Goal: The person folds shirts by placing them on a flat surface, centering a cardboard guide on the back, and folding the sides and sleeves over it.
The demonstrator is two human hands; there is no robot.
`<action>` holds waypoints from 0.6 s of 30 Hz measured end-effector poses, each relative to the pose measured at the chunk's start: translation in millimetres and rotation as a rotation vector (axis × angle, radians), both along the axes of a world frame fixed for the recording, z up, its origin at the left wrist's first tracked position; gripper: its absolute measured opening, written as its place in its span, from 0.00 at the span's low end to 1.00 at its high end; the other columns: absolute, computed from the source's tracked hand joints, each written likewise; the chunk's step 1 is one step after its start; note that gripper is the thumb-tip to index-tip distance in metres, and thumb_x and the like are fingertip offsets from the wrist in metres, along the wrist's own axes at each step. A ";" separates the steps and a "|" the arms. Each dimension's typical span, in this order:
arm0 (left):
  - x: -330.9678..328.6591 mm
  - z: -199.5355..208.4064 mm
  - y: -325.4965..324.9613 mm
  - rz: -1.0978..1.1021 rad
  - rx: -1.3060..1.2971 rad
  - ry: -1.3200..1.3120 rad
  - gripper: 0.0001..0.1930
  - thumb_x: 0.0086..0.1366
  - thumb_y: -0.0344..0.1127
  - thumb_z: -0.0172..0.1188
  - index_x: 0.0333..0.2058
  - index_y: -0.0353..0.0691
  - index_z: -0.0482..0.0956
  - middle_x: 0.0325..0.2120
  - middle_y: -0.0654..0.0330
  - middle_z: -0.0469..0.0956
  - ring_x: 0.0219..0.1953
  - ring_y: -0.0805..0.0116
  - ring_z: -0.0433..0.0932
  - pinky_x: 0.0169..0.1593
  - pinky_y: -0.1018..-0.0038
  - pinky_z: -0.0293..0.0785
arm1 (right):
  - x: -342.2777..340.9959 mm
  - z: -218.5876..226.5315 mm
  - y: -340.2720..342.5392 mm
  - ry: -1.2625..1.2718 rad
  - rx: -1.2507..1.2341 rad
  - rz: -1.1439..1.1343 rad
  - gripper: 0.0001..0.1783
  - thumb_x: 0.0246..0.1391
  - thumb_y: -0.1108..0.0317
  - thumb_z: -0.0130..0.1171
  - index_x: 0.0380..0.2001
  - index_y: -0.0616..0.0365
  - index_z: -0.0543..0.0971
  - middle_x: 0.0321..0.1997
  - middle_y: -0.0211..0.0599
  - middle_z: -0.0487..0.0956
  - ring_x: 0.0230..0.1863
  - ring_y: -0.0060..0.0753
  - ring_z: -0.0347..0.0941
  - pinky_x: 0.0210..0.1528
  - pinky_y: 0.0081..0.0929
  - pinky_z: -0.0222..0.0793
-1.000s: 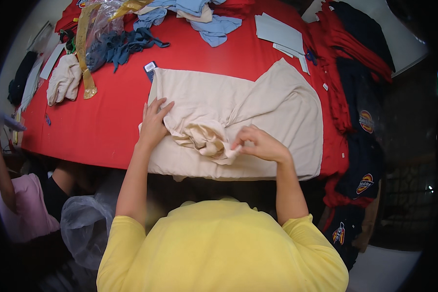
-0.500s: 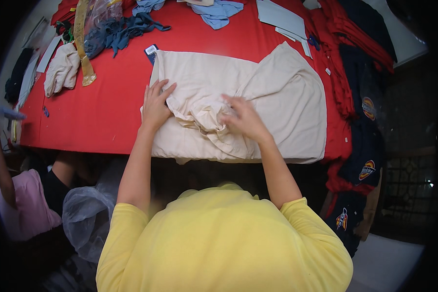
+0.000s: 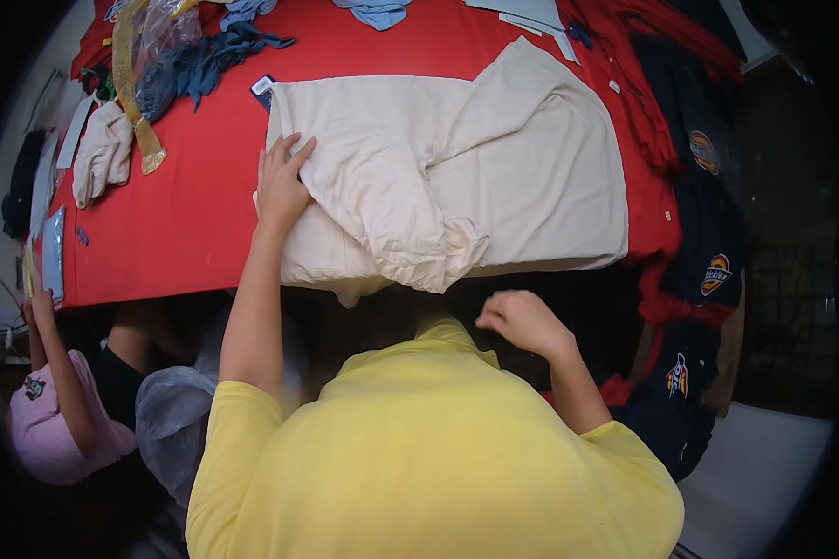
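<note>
A cream cloth garment lies spread near the front edge of the table, its bunched part hanging toward me over that edge. My left hand rests on the garment's left side, fingers apart and pressing the cloth. In front of the table edge, away from the cloth, is my right hand, its fingers curled in and slightly blurred; nothing shows in it. A dark blue tag with a white label sticks out at the garment's far left corner.
Red fabric covers the table. Blue cloth strips, a yellow tape and a cream cloth bundle lie far left. White sheets lie at the back; dark garments line the right. Another person works at lower left.
My right hand has left the cloth and come back toward me, past the table edge. The bunched cloth is pulled nearer and flatter. My left hand stays on the left side.
</note>
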State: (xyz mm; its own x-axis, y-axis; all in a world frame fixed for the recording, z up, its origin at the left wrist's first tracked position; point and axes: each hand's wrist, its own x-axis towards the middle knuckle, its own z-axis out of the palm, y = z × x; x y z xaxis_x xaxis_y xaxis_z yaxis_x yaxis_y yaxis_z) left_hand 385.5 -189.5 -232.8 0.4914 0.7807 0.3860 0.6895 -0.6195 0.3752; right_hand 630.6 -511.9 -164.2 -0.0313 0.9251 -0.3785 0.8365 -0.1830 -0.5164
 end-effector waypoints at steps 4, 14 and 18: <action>-1.5 0.1 -1.2 0.004 -0.010 0.008 0.29 0.51 0.43 0.66 0.55 0.54 0.76 0.59 0.60 0.67 0.64 0.56 0.60 0.70 0.57 0.46 | -18.2 5.7 36.4 0.095 0.455 -0.293 0.09 0.50 0.70 0.60 0.35 0.61 0.78 0.32 0.42 0.77 0.41 0.49 0.72 0.45 0.38 0.68; -0.5 -1.3 0.0 -0.005 -0.003 0.034 0.31 0.51 0.43 0.67 0.57 0.54 0.75 0.59 0.60 0.66 0.64 0.56 0.60 0.69 0.56 0.47 | 25.3 10.8 50.4 0.785 0.205 -0.569 0.04 0.53 0.76 0.56 0.34 0.61 0.75 0.26 0.29 0.75 0.28 0.23 0.72 0.31 0.22 0.72; 0.7 -3.9 2.6 -0.011 -0.003 0.027 0.32 0.49 0.47 0.70 0.56 0.53 0.75 0.60 0.60 0.66 0.65 0.57 0.59 0.70 0.56 0.45 | 77.2 -43.3 -12.6 0.717 0.063 -0.834 0.03 0.53 0.78 0.53 0.31 0.63 0.75 0.26 0.32 0.76 0.23 0.20 0.72 0.20 0.19 0.74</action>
